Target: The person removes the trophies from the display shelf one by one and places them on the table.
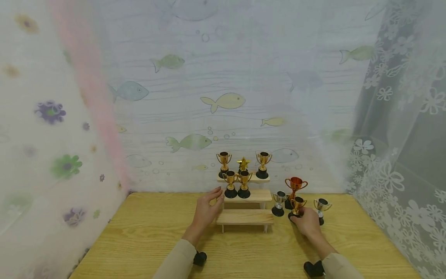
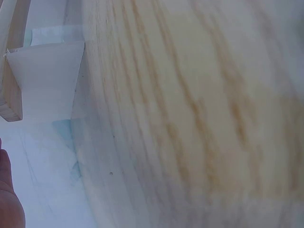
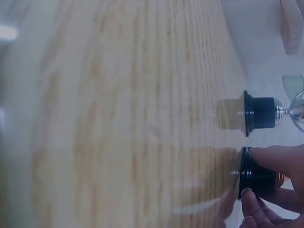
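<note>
My right hand (image 1: 308, 223) pinches the black base of a small gold trophy cup (image 1: 297, 203) between thumb and fingers. In the right wrist view that black base (image 3: 259, 176) is upright, right at the table surface. A silver trophy cup (image 1: 279, 202) stands to its left, a red-orange one (image 1: 295, 185) behind it, and another silver one (image 1: 322, 205) at its right. My left hand (image 1: 208, 207) is at the left end of the middle step of a wooden three-step stand (image 1: 244, 216). Its fingers are loosely extended beside the step's edge and hold nothing.
Two gold cups (image 1: 230, 182) stand on the middle step. On the top step are two more gold cups (image 1: 263, 162) with a gold star trophy (image 1: 243, 164) between them. The wood-grain table (image 1: 146, 232) ends at a fish-print curtain (image 1: 174, 100).
</note>
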`<state>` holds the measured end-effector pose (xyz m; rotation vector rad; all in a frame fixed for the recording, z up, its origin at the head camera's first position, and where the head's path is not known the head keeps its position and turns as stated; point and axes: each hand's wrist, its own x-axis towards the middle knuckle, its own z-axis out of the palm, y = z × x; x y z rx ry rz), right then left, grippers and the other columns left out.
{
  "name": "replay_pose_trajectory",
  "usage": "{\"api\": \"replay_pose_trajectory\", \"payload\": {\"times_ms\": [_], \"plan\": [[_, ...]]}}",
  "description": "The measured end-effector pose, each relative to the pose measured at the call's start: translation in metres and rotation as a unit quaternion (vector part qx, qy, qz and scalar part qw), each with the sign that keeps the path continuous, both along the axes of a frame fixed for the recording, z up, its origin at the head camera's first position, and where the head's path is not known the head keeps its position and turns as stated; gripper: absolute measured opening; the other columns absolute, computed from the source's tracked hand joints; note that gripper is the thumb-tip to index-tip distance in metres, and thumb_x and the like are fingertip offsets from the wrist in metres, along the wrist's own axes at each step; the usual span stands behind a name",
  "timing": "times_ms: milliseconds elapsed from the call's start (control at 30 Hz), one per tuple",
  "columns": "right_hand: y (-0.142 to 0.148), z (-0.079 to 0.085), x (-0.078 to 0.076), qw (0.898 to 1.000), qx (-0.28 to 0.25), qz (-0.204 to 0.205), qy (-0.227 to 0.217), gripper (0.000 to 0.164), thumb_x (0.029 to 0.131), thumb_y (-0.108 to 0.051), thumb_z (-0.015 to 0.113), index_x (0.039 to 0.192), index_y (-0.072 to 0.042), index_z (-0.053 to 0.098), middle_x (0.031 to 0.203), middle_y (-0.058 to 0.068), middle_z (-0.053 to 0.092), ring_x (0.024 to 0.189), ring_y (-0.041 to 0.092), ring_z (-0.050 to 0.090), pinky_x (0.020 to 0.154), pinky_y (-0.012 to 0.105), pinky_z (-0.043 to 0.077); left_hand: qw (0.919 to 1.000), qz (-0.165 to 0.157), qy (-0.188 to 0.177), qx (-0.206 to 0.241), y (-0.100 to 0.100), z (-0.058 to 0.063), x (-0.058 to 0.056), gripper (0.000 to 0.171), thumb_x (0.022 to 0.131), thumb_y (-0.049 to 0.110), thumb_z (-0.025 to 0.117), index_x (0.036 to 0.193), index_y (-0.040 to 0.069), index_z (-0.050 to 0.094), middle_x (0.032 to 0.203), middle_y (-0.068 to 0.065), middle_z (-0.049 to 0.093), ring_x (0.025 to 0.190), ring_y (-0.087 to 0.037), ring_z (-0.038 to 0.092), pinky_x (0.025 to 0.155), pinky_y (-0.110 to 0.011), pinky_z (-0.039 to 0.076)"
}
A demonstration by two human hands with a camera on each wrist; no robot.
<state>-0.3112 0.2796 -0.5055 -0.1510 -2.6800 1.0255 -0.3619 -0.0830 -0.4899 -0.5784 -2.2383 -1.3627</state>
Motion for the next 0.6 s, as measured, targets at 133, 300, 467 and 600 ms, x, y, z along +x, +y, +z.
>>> {"api": "replay_pose_trajectory", "payload": {"times_ms": [133, 300, 467, 600], "plan": [[-0.0007, 0.0008, 0.0000, 1.000, 0.004, -0.002, -0.001, 0.032, 0.087, -0.008, 0.076, 0.106, 0.016, 0.068, 0.095, 0.026, 0.071, 0.090, 0.043, 0.067, 0.078, 0.055, 0.054, 1.0000, -0.001, 0.001, 0.001, -0.0001, 0.0005, 0.0003, 0.034, 0.101, 0.021, 0.067, 0.124, -0.003, 0.072, 0.135, -0.015, 0.066, 0.127, -0.034, 0.061, 0.106, -0.053, 0.047], [-0.0026, 0.0029, 0.0015, 1.000, 0.005, -0.005, -0.002, 0.033, 0.086, -0.007, 0.076, 0.106, 0.017, 0.067, 0.096, 0.027, 0.070, 0.091, 0.044, 0.066, 0.078, 0.056, 0.054, 1.0000, -0.001, 0.007, 0.000, -0.0004, -0.0001, -0.0003, 0.033, 0.100, 0.019, 0.067, 0.123, -0.004, 0.072, 0.134, -0.015, 0.067, 0.125, -0.035, 0.063, 0.106, -0.053, 0.048], [-0.0021, 0.0029, 0.0030, 1.000, 0.010, -0.003, -0.002, 0.035, 0.086, -0.008, 0.077, 0.108, 0.017, 0.067, 0.098, 0.029, 0.070, 0.093, 0.046, 0.066, 0.080, 0.057, 0.053, 0.9999, 0.001, 0.013, -0.003, -0.0003, -0.0006, -0.0011, 0.032, 0.100, 0.019, 0.068, 0.123, -0.003, 0.072, 0.134, -0.013, 0.067, 0.124, -0.034, 0.063, 0.105, -0.052, 0.049], [-0.0008, 0.0040, 0.0048, 1.000, 0.017, -0.001, -0.003, 0.037, 0.086, -0.010, 0.077, 0.108, 0.018, 0.066, 0.098, 0.029, 0.070, 0.092, 0.045, 0.066, 0.079, 0.057, 0.053, 0.9999, 0.001, 0.012, -0.002, 0.0000, 0.0002, -0.0012, 0.032, 0.100, 0.019, 0.068, 0.123, -0.003, 0.072, 0.134, -0.012, 0.067, 0.125, -0.033, 0.063, 0.105, -0.052, 0.049]]}}
